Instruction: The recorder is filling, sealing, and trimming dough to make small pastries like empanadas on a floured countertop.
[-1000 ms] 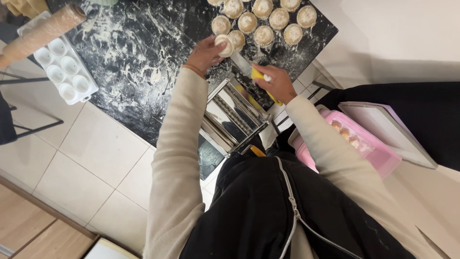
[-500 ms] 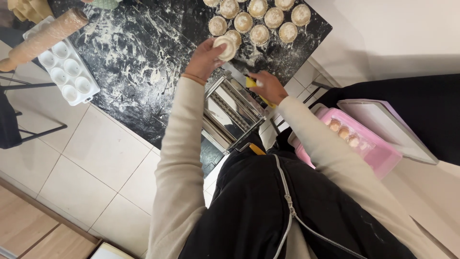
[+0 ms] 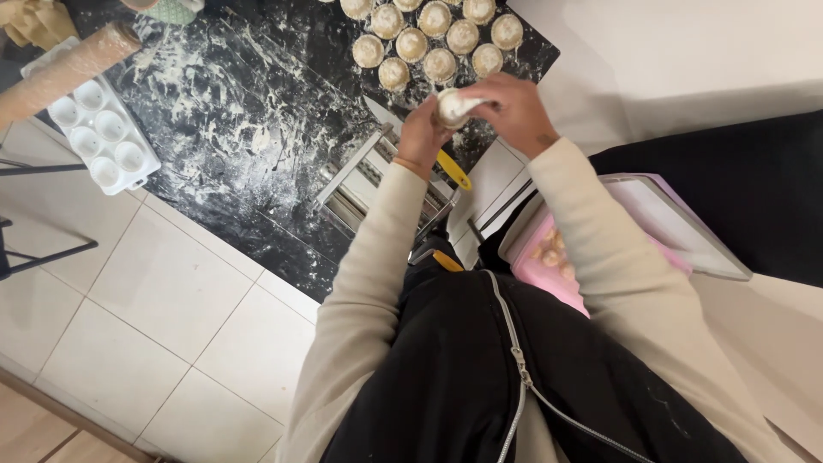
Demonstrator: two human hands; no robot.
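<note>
Head view: both hands, left hand (image 3: 422,129) and right hand (image 3: 513,110), close together on 1 dough piece (image 3: 452,106) above the floured black tabletop (image 3: 249,120), near a yellow-handled knife (image 3: 453,169).

Your hands, left (image 3: 422,129) and right (image 3: 514,110), meet on a dough round (image 3: 453,106) above the table (image 3: 249,129). Behind them lie rows of dough rounds (image 3: 429,39); below them a knife (image 3: 429,146); far left, a mould tray (image 3: 101,137) beside a rolling pin (image 3: 64,73).
</note>
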